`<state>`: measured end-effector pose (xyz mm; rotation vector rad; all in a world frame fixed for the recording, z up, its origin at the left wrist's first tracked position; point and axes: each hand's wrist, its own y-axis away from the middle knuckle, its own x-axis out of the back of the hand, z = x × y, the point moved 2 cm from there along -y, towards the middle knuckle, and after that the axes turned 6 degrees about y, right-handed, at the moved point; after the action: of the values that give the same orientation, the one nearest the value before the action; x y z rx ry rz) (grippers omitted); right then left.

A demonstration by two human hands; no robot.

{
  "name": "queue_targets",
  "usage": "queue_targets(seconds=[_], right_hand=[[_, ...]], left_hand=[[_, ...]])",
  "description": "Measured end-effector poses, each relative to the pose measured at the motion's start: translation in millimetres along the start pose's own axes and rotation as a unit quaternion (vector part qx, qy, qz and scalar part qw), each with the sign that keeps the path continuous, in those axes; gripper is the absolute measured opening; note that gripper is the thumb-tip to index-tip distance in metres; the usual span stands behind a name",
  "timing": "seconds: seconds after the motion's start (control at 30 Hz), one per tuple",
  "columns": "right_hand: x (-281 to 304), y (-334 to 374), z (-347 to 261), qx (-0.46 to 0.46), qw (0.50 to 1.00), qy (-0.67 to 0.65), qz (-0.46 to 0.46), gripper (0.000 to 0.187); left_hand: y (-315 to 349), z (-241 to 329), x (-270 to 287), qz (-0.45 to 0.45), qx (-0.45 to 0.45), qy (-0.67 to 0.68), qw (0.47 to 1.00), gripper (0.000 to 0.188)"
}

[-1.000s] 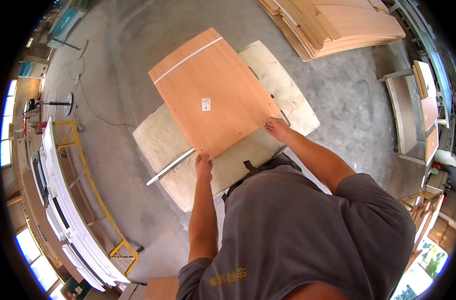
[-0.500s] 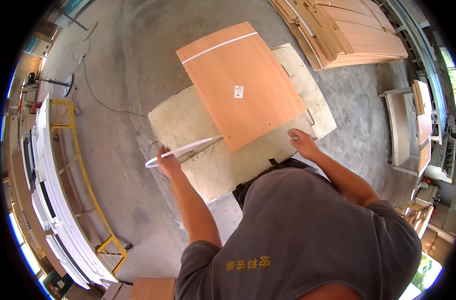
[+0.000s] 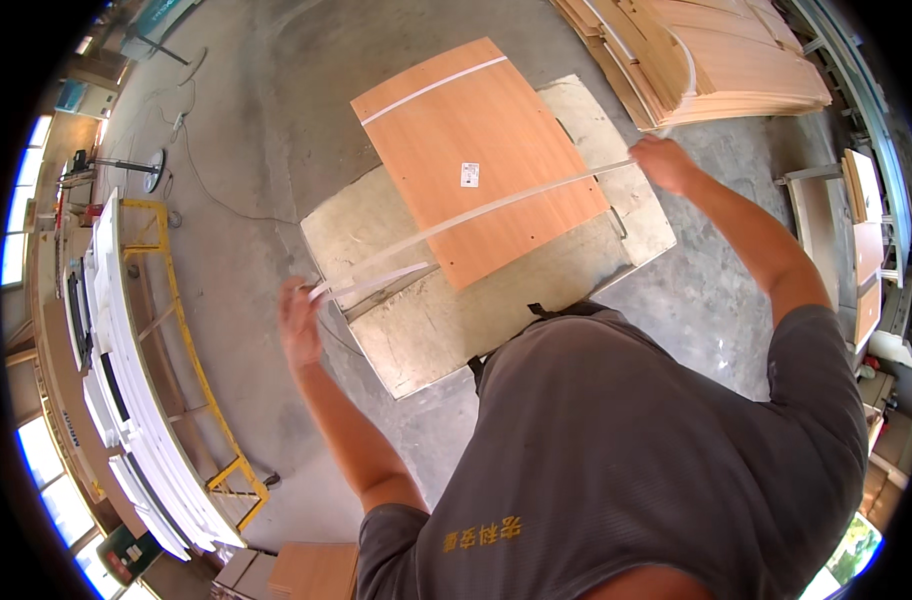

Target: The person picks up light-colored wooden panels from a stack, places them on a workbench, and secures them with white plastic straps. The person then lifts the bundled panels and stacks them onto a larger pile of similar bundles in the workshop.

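Observation:
A stack or panel of light wood-look board (image 3: 521, 130) lies on a worn cream-coloured low table (image 3: 446, 335); its thickness is hard to tell from above. A white strapping band (image 3: 516, 199) stretches across its near part, above the board. My left hand (image 3: 299, 325), at the table's left corner, is closed on this band where it bends back, and a lower length runs under the board. Beyond the right edge, my right hand (image 3: 661, 163) grips the other end. A second white strap (image 3: 436, 91) crosses the board's far end. A small white label (image 3: 470, 175) sits mid-board.
Brown flat boards (image 3: 736, 70) are piled at the far right. On the left stands a yellow metal frame (image 3: 191, 350) beside long white panels (image 3: 141, 400). A cable (image 3: 216, 208) crosses the concrete floor. A shelf unit (image 3: 816, 230) stands at the right.
My right hand has moved away and to the right, drawing the band across the board. My left hand has shifted left. The board has stayed in place on the table.

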<state>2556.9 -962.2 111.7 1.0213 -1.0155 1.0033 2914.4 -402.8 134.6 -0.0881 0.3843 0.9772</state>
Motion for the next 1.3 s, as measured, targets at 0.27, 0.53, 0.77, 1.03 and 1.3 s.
queue_targets(seconds=[0.27,0.53,0.77,1.03,1.3], right_hand=[[-98.4,53.4,90.6,-0.282,0.946,-0.162,0.018,0.017],[-170.5,20.5,31.3,-0.343,0.747,-0.544,0.168,0.022],[-166.0,-3.3,-9.1,-0.375,0.776,-0.484,0.152,0.023],[-176.2,-16.1,5.6,-0.384,0.796,-0.429,0.187,0.025],[-203.5,-35.2,-29.3,-0.412,0.738,-0.508,0.163,0.023]], left_hand=[[27.7,150.8,-77.7,-0.035,-0.172,0.058,0.983,0.036],[21.5,223.4,-195.7,-0.109,-0.196,0.084,0.971,0.04],[20.2,206.0,-253.7,-0.083,-0.18,0.029,0.98,0.044],[33.1,197.5,-273.6,-0.097,-0.147,-0.009,0.984,0.045],[35.4,194.2,-281.0,-0.049,-0.149,-0.034,0.987,0.043]])
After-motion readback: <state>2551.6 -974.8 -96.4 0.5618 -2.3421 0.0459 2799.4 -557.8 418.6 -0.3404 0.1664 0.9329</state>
